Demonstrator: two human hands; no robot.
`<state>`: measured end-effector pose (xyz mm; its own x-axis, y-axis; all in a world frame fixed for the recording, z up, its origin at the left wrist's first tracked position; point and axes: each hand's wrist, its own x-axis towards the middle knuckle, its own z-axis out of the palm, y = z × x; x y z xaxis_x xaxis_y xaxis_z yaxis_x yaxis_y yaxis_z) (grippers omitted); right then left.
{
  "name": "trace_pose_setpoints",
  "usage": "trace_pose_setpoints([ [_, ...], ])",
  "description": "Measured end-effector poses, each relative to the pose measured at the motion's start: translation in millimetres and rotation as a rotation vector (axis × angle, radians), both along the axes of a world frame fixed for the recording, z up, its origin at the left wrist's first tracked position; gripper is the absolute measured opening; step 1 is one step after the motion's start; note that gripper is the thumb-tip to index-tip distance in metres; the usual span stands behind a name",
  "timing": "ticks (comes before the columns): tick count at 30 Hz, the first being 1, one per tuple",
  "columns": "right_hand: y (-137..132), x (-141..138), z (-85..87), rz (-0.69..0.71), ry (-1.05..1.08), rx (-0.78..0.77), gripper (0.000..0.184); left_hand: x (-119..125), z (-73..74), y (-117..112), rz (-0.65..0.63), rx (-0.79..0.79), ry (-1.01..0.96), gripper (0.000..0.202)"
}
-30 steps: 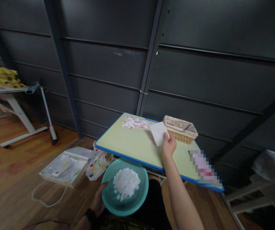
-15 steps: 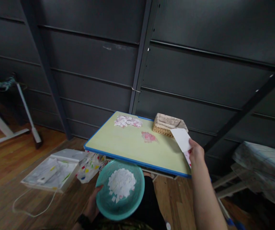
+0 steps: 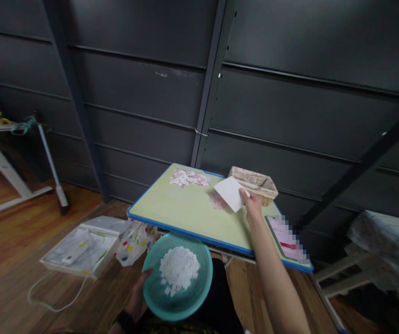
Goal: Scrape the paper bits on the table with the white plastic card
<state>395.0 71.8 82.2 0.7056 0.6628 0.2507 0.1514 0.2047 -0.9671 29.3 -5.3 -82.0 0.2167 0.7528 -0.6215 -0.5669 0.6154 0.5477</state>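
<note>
My left hand point(image 3: 139, 291) grips the rim of a teal plastic basin point(image 3: 199, 293) at my lap, thumb over the edge. Small white paper pieces point(image 3: 179, 268) are heaped in it. My right hand point(image 3: 251, 204) pinches a white card point(image 3: 230, 193) by its right edge, holding it over the yellow table point(image 3: 171, 208) with a blue rim. Partly behind the card is a pink stain point(image 3: 216, 200) on the tabletop. A spread pile of whitish and pinkish scraps point(image 3: 188, 177) lies at the table's far left.
A cloth-lined wicker basket point(image 3: 255, 182) stands at the table's back right. Near the right edge lies a clipboard point(image 3: 285, 236) with a red item on it, partly pixelated. On the floor at left are a white box point(image 3: 81, 248) with a cord and a spotted plastic bag point(image 3: 133, 243).
My right hand has carried the card leftward from the table's right side to above the pink stain, uncovering the clipboard. The left hand still holds the basin. The view has shifted slightly.
</note>
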Motion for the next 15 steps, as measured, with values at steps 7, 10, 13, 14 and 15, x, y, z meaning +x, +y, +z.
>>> trace_pose_setpoints([
  [7,69.4,-41.6,29.0,-0.017,-0.51,-0.041,0.051,-2.0,-13.8,0.4,0.002,-0.013,-0.024,0.063],
  [10,74.8,-58.3,24.1,-0.087,-0.725,-0.12,0.044,-0.5,-13.4,1.9,0.032,-0.056,0.009,0.064],
  [13,68.7,-66.2,11.9,-0.16,-0.902,-0.237,0.039,0.9,-10.4,1.9,0.059,-0.08,0.029,0.064],
  [14,66.2,-66.9,8.5,-0.176,-0.936,-0.257,0.039,1.0,-10.0,1.6,0.056,-0.077,0.027,0.064],
  [15,63.9,-67.1,5.8,-0.184,-0.959,-0.263,0.038,0.9,-10.0,1.3,0.048,-0.079,0.023,0.064],
])
